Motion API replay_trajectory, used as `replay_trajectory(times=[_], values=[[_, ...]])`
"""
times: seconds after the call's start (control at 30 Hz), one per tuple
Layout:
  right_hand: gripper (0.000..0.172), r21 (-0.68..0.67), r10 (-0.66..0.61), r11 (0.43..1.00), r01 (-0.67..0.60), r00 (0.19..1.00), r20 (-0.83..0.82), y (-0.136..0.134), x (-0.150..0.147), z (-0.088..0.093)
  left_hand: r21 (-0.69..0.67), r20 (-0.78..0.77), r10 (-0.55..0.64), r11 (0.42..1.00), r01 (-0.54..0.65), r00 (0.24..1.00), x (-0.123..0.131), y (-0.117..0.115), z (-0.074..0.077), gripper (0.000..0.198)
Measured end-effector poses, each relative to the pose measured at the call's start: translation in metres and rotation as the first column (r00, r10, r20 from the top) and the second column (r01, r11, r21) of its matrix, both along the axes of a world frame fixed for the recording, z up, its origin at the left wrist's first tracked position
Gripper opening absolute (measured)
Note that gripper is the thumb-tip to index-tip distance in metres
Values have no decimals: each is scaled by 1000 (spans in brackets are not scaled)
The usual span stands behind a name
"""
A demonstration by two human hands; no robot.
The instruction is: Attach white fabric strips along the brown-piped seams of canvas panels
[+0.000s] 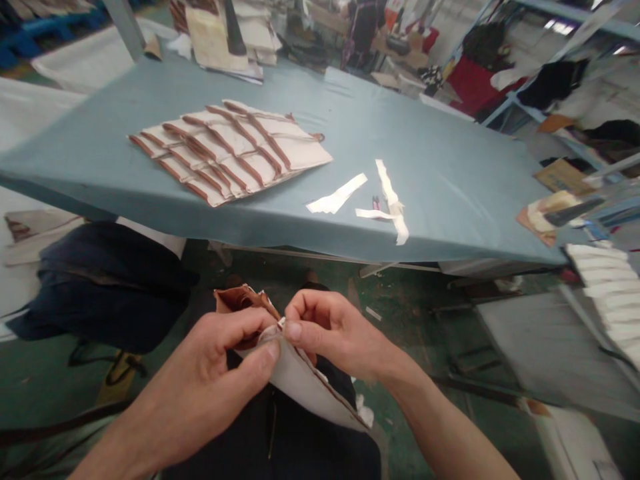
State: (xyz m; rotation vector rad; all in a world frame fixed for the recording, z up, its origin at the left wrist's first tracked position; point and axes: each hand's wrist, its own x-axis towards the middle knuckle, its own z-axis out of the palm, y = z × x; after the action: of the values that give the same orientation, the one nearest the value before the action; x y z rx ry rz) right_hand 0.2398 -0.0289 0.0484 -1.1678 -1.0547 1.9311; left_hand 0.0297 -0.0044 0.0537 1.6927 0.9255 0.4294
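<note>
A white and brown fabric piece [305,387] lies over the lap, its brown edging running down to the right. My left hand [225,363] pinches it near its upper end, thumb on the pale side. My right hand [330,330] has thumb and forefinger pressed together on a small whitish bit at the same edge, close beside the left fingertips. Brown material [237,299] of the piece stands up behind the left hand.
On the blue-covered table [450,167] lies a fanned row of pale pouches [235,150] with brown edges. Pale strips [340,195] lie to their right, near a small dark red item. A dark cloth-covered seat [110,287] stands left. Shelving and a person are farther back.
</note>
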Motion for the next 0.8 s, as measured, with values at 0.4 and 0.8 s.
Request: replay_trajectory(times=[0.4, 0.8], values=[[31, 119, 18, 992, -41, 983, 184, 0, -3, 8, -68, 102, 32, 997, -25, 994, -5, 5, -13, 37], [10, 200, -6, 977, -76, 926, 379, -6, -5, 18, -229, 133, 46, 973, -15, 990, -9, 4, -36, 40]])
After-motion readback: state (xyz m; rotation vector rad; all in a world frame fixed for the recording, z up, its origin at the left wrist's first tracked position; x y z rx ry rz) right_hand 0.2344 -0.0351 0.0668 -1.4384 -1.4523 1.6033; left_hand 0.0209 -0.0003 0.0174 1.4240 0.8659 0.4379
